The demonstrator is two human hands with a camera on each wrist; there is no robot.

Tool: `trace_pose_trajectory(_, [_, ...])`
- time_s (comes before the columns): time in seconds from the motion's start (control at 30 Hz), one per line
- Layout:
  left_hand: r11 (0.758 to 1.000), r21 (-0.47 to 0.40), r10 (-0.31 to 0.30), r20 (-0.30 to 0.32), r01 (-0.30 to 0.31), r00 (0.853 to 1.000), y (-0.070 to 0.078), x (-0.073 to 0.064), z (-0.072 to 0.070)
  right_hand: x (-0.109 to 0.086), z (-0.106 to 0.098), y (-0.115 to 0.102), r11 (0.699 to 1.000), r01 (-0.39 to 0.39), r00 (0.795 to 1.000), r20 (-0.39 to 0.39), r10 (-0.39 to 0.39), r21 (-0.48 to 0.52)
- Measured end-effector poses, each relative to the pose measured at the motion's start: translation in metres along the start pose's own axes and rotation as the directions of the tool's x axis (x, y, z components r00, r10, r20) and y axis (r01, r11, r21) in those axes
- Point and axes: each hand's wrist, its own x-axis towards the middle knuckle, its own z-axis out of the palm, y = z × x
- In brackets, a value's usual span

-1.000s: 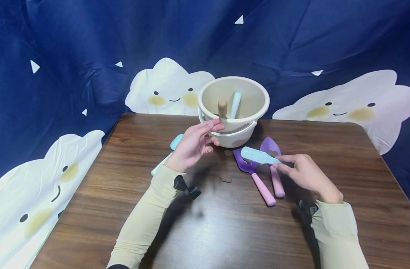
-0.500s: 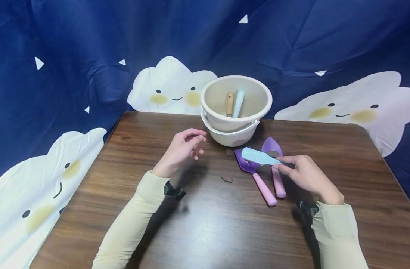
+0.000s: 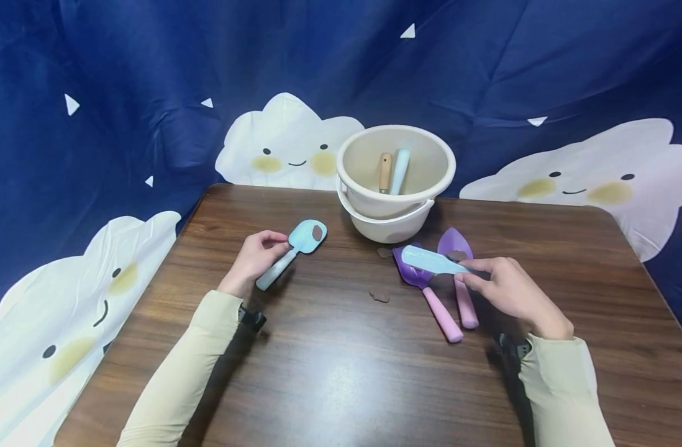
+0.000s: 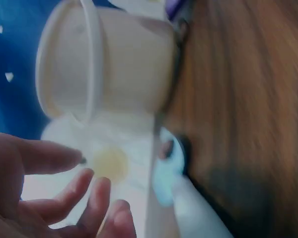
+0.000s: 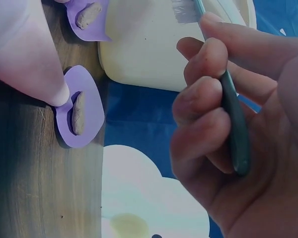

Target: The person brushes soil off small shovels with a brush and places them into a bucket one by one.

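My right hand point(image 3: 505, 288) grips the dark handle point(image 5: 233, 129) of a brush point(image 3: 430, 259) with a light-blue head. Pale bristles point(image 5: 186, 11) show on it in the right wrist view. The brush is held over two purple toy shovels, one squared point(image 3: 410, 273) and one pointed point(image 3: 454, 241), both with pink handles. Each bears a greyish-brown lump. On the left, my left hand point(image 3: 257, 256) is beside a light-blue toy shovel point(image 3: 307, 236) carrying a brown lump point(image 3: 317, 233); the left wrist view shows its fingers loosely bent and holding nothing.
A cream bucket point(image 3: 391, 226) stands at the table's back edge, with a wooden handle point(image 3: 385, 172) and a light-blue handle point(image 3: 400, 171) leaning inside. Brown bits point(image 3: 379, 296) lie on the wooden table point(image 3: 341, 347). A blue cloud-patterned curtain point(image 3: 151, 62) hangs behind.
My left hand has moved from the bucket's front rim left and down to the light-blue shovel. The wooden handle in the bucket has tipped slightly right. My right hand stays put with the brush.
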Motion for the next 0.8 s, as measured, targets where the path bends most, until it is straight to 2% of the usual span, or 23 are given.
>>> trace_pose_trajectory(0.13, [0.991, 0.113, -0.08, 0.042, 0.074, 0.996, -0.015, 0.001, -0.006, 0.0, 0.001, 0.0, 1.0, -0.007, 1.0, 0.017, 0.007, 0.002])
trace_pose_trajectory(0.3, [0.966, 0.244, -0.118, 0.112, 0.088, 0.987, -0.027, 0.002, -0.006, 0.001, 0.001, 0.0, 1.0, -0.005, 1.0, 0.02, 0.005, 0.006])
trace_pose_trajectory(0.53, [0.921, 0.389, -0.083, 0.156, 0.016, 0.984, -0.032, 0.006, -0.001, 0.0, 0.002, 0.0, 0.999, 0.029, 1.0, 0.003, -0.029, -0.02])
trace_pose_trajectory(0.8, [0.871, 0.484, 0.012, 0.147, -0.082, 0.989, -0.034, 0.007, 0.001, 0.0, 0.004, 0.002, 1.0, 0.012, 1.0, 0.019, -0.011, -0.026])
